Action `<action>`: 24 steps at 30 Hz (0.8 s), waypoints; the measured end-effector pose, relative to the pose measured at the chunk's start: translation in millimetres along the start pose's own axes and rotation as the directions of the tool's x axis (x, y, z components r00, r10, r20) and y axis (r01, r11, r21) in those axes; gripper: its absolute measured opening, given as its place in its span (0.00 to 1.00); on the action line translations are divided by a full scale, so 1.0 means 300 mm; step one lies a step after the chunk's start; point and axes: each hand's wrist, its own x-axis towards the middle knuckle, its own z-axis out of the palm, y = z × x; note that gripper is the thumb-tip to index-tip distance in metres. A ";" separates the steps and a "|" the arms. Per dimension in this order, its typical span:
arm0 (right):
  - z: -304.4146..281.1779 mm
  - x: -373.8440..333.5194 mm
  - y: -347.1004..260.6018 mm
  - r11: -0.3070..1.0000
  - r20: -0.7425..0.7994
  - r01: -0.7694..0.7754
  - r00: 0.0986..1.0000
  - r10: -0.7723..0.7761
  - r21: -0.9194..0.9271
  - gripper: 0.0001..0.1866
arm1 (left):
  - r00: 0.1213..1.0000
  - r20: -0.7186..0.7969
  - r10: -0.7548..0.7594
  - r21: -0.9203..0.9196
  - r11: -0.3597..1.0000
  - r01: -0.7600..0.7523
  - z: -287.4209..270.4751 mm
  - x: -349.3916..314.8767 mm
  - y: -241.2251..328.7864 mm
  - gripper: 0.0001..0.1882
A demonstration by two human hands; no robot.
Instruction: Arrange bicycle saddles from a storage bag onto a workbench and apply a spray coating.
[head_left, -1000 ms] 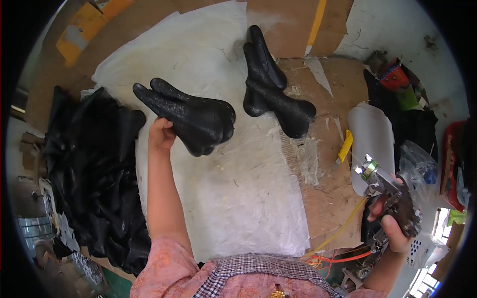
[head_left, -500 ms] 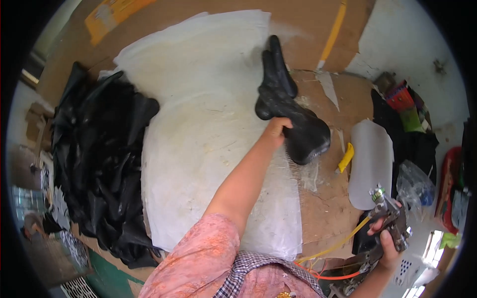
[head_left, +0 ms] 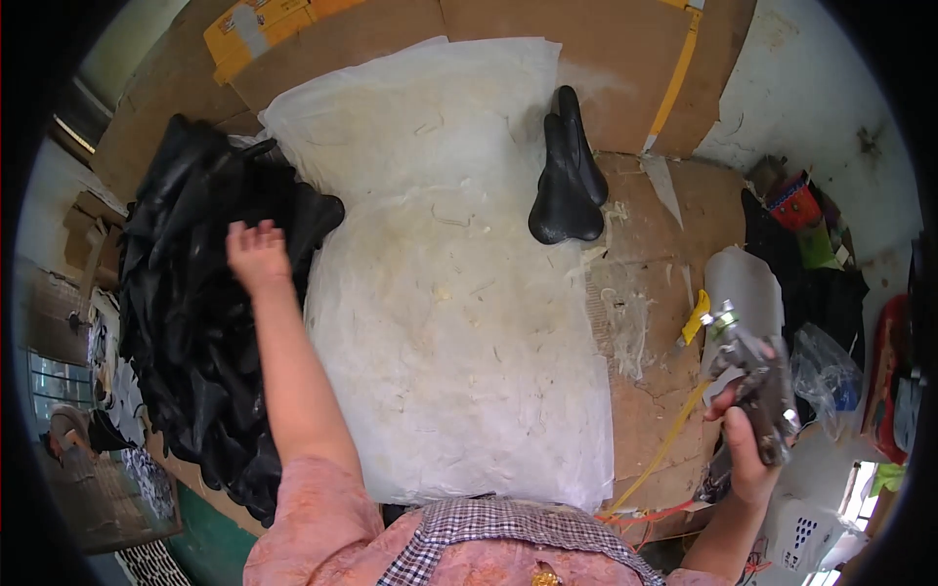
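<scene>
My left hand [head_left: 258, 256] reaches over a heap of black, floppy pieces [head_left: 186, 313] at the left, fingers stretched out and nothing held. Whether the fingertips touch the heap I cannot tell. At the right, my right hand [head_left: 745, 459] grips a metal spray gun [head_left: 762, 396] with a yellow hose [head_left: 653, 451] trailing from it. Two black bicycle saddles [head_left: 567, 210] lie close together, one partly over the other, at the far right edge of a stained white sheet [head_left: 449, 332].
Brown cardboard [head_left: 655, 259] lies under the sheet. A yellow utility knife [head_left: 695, 317] rests beside a whitish rolled sheet [head_left: 741, 273]. Further right are a clear plastic bag [head_left: 826, 376], a red container [head_left: 793, 203] and a white basket [head_left: 801, 542].
My left hand has let go of a black saddle, which now lies with the other saddle, and has swung left to the black heap. My right hand still holds the spray gun.
</scene>
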 end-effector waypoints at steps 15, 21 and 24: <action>-0.013 0.146 0.145 0.955 0.129 -0.288 0.947 0.295 -0.067 0.32 | 0.601 0.436 -0.670 0.814 0.578 0.054 0.417 -0.466 -1.197 0.19; -0.011 0.264 0.040 0.996 -0.061 0.068 0.996 -0.064 0.056 0.36 | 0.618 0.485 -0.619 0.583 0.756 0.299 0.371 -0.314 -0.889 0.17; -0.018 0.266 0.104 0.998 -0.061 0.004 0.998 0.000 0.067 0.34 | 0.622 0.469 -0.627 0.550 0.759 0.350 0.427 -0.275 -0.890 0.16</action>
